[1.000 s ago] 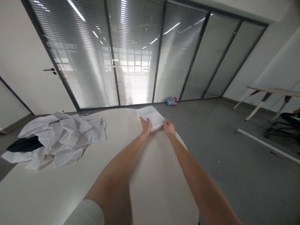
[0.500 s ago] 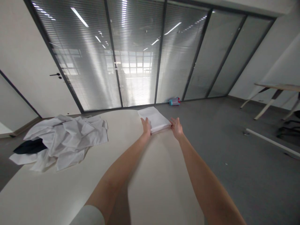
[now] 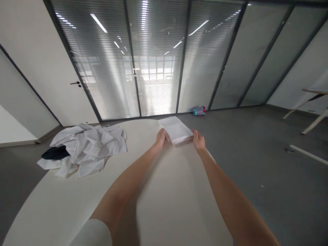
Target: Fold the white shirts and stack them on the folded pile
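Note:
A neat stack of folded white cloth [image 3: 176,130] lies near the far right edge of the white table. My left hand [image 3: 161,136] grips its left side, fingers closed at the near left edge. On the opposite side, my right hand [image 3: 199,139] is closed at the near right corner. Parts of the fingers of both hands are hidden by the cloth. Several layers show along the stack's front edge.
A crumpled heap of white cloth [image 3: 89,143] lies at the table's left, with a dark piece [image 3: 55,152] at its side. The rounded white table [image 3: 176,191] fills the foreground. Beyond it, a teal and pink basket [image 3: 199,111] lies on the floor by the glass partition.
The view has turned slightly left, so the surroundings sit further right. My thumbs, raised before, have come down, and both hands have closed on the sides of the folded cloth.

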A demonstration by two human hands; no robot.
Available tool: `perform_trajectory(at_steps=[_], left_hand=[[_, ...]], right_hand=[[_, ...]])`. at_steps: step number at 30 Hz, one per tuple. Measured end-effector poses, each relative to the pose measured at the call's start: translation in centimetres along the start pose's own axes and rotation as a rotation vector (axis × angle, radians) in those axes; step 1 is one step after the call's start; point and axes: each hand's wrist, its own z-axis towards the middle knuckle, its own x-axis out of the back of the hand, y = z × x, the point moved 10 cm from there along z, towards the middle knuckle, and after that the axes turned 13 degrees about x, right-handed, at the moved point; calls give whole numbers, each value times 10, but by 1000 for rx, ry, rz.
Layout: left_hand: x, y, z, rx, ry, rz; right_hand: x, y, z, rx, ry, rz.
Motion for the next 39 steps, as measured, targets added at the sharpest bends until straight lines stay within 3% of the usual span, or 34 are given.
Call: perform_trajectory(at_steps=[4,7,8,9,11,13,16,20,24,25,27,29,31,33,35,37,39], left_hand=[[79,35,-35,-68,33,195],[158,73,-72,-161,87,382],[186,89,-86,-226,137,497],[209,110,-105,-376,241,753],[252,136,-139,-558,503,1182],[293,142,-165,-574,684,1354],[328,128,-193,-508,770,1413],[327,100,-209,-466,764,1519],[302,104,-215,-501,749,1435],[288,111,-220,-566,732,1364],[251,122,-238,-734,638,1224],[202,124,-259,-874,433,1152],[148,114,-281,-929,142,1197],[108,99,-302,-923,-146,1271],[95,97,-316,-893,-275,1283],[111,111,-317,-887,-172,1234],[148,128,-304,-875,53,1206]], right_hand=[[0,-12,4,119,-3,-136],[4,-35,6,326,58,-255],[8,-47,4,415,99,-317],[10,-59,0,498,143,-375],[13,-80,-8,621,207,-448],[8,-102,-18,711,215,-471],[-18,-140,-35,838,135,-451],[-78,-201,-72,1019,-72,-284],[-141,-256,-113,1005,-310,24],[-158,-267,-121,944,-386,128],[-191,-276,-128,693,-500,318],[-222,-269,-132,359,-565,435],[-243,-259,-139,140,-606,477],[-252,-255,-144,113,-662,468],[-249,-251,-143,182,-700,417],[-235,-246,-138,255,-702,367],[-213,-243,-129,318,-652,336]])
